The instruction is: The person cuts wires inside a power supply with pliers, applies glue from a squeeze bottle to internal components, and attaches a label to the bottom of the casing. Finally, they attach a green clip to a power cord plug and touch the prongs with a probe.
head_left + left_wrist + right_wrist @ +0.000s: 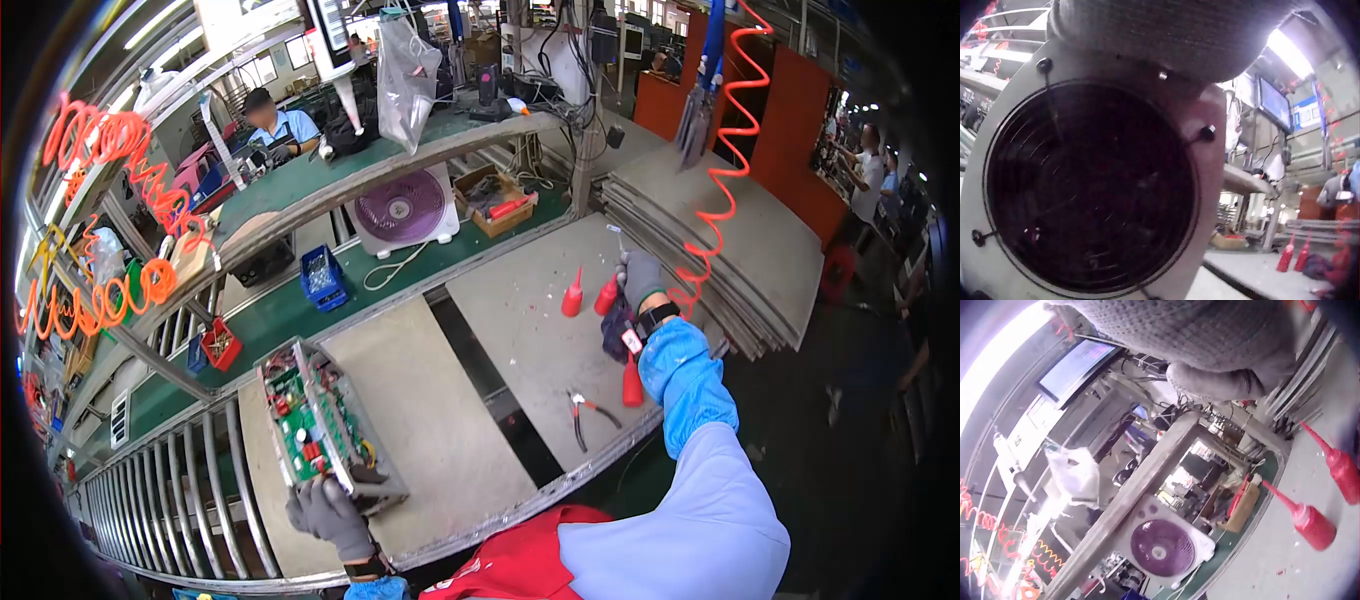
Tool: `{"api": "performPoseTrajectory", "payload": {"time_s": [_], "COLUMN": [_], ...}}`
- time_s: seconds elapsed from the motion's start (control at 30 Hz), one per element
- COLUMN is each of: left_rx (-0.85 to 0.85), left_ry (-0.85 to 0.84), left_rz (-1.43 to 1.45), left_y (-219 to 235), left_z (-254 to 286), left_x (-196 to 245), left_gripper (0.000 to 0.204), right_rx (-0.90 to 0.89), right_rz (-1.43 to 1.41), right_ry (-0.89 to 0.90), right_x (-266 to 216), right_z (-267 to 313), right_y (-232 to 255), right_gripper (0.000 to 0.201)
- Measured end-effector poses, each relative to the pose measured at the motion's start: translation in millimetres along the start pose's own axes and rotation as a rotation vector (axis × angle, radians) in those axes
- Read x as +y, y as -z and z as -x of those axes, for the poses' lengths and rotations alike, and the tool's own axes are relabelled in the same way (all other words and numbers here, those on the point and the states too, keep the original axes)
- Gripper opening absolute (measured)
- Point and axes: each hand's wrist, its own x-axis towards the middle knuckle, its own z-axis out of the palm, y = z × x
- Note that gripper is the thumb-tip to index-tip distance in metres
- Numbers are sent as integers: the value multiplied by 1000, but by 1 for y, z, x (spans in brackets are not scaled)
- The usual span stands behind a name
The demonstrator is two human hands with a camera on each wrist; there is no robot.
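My gloved left hand (332, 516) grips the near end of an open metal unit (340, 425) with a green circuit board (318, 437) inside. A round fan grille (1091, 187) fills the left wrist view on the unit's end face, below the glove (1160, 37). My gloved right hand (643, 278) is above the right side of the bench, its fingers around a thin light tool (615, 232) whose tip sticks out. The right glove (1197, 344) hides that tool in the right wrist view. Red bottles (572, 299) and a dark cloth (614, 335) lie around this hand.
Red-handled pliers (580, 420) lie near the bench's front edge. Metal rollers (190, 490) are at left. Behind the bench top stand a purple fan (400, 208), a blue bin (323, 278) and a cardboard box (492, 200). A red coiled hose (735, 130) hangs at right.
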Motion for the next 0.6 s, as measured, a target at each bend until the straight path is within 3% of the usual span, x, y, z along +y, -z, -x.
{"api": "performPoseTrajectory", "payload": {"time_s": [0.07, 0.13, 0.2, 0.27, 0.33, 0.47, 0.6], "left_rx": [95, 131, 46, -5, 62, 91, 60], "left_ry": [23, 19, 36, 6, -48, -35, -4], "left_rz": [20, -35, -62, -96, -117, -147, -54], "left_y": [-14, -18, -16, -3, 0, -5, -1], "left_z": [4, 7, 12, 0, -8, -8, -15], "left_x": [-5, -9, -11, 5, 22, 25, 38], "left_gripper": [34, 33, 34, 41, 45, 42, 44], "right_rx": [49, 78, 61, -23, 3, 36, 109], "right_rz": [-48, -76, 37, 213, 329, 591, 197], "right_ry": [-22, -50, 56, 290, 259, 187, 194], "right_x": [11, -25, -22, 35, 29, 19, -3], "right_z": [-100, -91, -129, -252, -294, -328, -275], "right_y": [3, -20, -29, -11, -8, -12, -36], "right_gripper": [13, 19, 22, 16, 23, 37, 31]}}
